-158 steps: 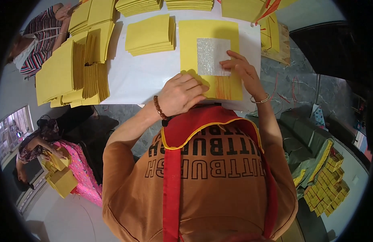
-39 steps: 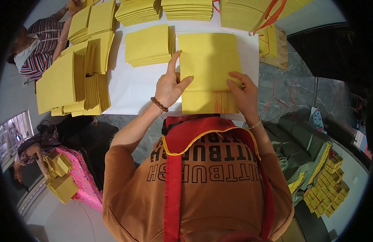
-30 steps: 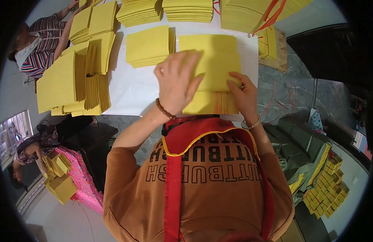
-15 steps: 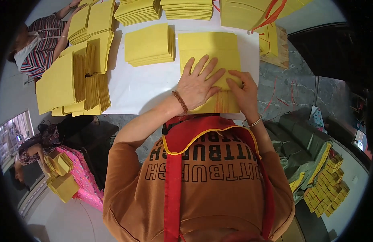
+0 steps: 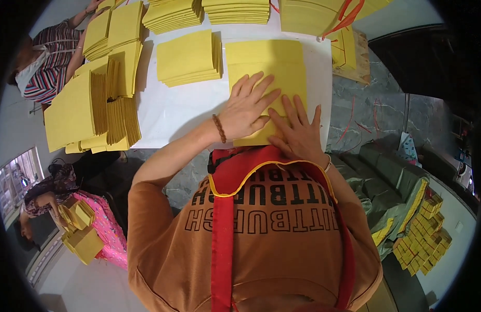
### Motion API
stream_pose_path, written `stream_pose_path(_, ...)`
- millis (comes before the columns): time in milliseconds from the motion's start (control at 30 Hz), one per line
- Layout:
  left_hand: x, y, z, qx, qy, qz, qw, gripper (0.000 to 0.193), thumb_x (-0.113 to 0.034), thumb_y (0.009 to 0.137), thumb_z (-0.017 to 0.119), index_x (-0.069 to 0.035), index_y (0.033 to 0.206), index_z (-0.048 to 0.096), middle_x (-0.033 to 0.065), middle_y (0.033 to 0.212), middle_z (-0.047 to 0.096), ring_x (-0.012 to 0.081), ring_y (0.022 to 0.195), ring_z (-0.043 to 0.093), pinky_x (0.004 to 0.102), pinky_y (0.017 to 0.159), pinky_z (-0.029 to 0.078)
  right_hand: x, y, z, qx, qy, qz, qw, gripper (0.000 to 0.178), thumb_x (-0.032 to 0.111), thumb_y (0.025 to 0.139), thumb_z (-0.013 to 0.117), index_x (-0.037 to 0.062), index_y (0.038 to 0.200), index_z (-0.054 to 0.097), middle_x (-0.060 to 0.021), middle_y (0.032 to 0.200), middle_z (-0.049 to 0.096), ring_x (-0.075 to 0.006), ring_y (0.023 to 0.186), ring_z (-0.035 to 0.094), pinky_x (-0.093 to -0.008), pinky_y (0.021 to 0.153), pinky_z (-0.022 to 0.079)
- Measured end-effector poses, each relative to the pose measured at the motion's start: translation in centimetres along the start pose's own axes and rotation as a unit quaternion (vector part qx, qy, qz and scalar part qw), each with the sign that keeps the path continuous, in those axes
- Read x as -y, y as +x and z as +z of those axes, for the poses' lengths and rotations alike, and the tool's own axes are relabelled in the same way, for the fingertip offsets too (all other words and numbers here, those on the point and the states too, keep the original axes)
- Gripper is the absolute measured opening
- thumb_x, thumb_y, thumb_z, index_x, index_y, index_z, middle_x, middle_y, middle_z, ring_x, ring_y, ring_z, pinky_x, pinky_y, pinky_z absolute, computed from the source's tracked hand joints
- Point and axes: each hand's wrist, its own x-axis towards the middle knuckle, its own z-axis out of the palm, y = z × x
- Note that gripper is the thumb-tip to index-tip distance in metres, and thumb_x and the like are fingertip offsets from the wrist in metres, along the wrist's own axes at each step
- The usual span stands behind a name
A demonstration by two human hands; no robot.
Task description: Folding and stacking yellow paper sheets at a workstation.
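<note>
A yellow paper sheet lies at the near right of the white table, its near part folded up toward the middle. My left hand rests on it with the fingers stretched out. Close beside it, my right hand is spread flat over the near right part, fingers apart. Neither hand holds anything. Just left of the sheet stands a small stack of folded yellow paper.
More yellow stacks stand along the left side and far edge of the white table. Red ties hang at the far right. One person is at the far left; another handles yellow paper lower left. Bundles are piled lower right.
My right hand has gone from bent fingers at the sheet's right edge to lying flat on it. The reddish marks on the near part are now covered. My left hand has shifted slightly left.
</note>
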Motion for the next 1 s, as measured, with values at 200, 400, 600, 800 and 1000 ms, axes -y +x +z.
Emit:
stream_pose_path(200,-1.8,0.8,0.0,0.021,0.203,0.023,0.979,0.063,-0.020,0.073,0.059,0.000,0.129,0.040,0.0234,0.129,0.040,0.0330,0.115,0.041,0.0448,0.090,0.037,-2.6,0.2,-1.4,0.026,0.190,-0.030,0.981,0.046,0.036,0.087,0.054,0.0181,0.129,0.048,-0.0125,0.136,0.041,-0.0321,0.127,0.035,-0.0561,0.099,0.028)
stream_pose_path(400,-0.9,1.8,0.0,-0.034,0.171,-0.002,0.985,0.050,-0.013,0.073,0.057,0.000,0.121,0.050,0.0136,0.112,0.057,0.0231,0.093,0.057,0.0289,0.072,0.046,-4.4,-0.1,-1.1,-0.237,0.591,0.235,0.735,0.027,0.015,0.094,0.046,0.0028,0.117,0.054,-0.0069,0.106,0.061,-0.0162,0.099,0.057,-0.0300,0.089,0.043)
stream_pose_path(600,5.2,-0.2,-8.5,-0.238,0.180,-0.004,0.954,0.056,-0.001,0.066,0.059,-0.010,0.120,0.053,0.0031,0.115,0.059,0.0210,0.101,0.055,0.0355,0.081,0.040,-4.8,-0.2,-0.3,-0.235,0.589,0.294,0.715,0.026,0.019,0.095,0.046,0.0047,0.114,0.055,-0.0066,0.104,0.061,-0.0145,0.098,0.057,-0.0289,0.084,0.044)
stream_pose_path(800,16.9,-6.2,-3.1,-0.146,0.302,-0.134,0.933,0.064,0.001,0.072,0.056,-0.023,0.130,0.045,-0.0006,0.129,0.050,0.0216,0.115,0.047,0.0411,0.093,0.034,-4.7,0.4,-0.1,-0.209,0.581,0.304,0.725,0.026,0.019,0.094,0.047,0.0049,0.113,0.056,-0.0057,0.101,0.061,-0.0138,0.095,0.057,-0.0288,0.083,0.044)
stream_pose_path(1000,18.5,-6.6,-1.4,-0.047,0.271,-0.155,0.949,0.064,-0.002,0.074,0.055,-0.025,0.133,0.041,-0.0002,0.134,0.044,0.0248,0.118,0.043,0.0445,0.094,0.034,-4.3,0.2,0.3,-0.200,0.583,0.321,0.719,0.024,0.017,0.093,0.049,0.0042,0.111,0.058,-0.0056,0.098,0.062,-0.0130,0.093,0.057,-0.0282,0.082,0.044)
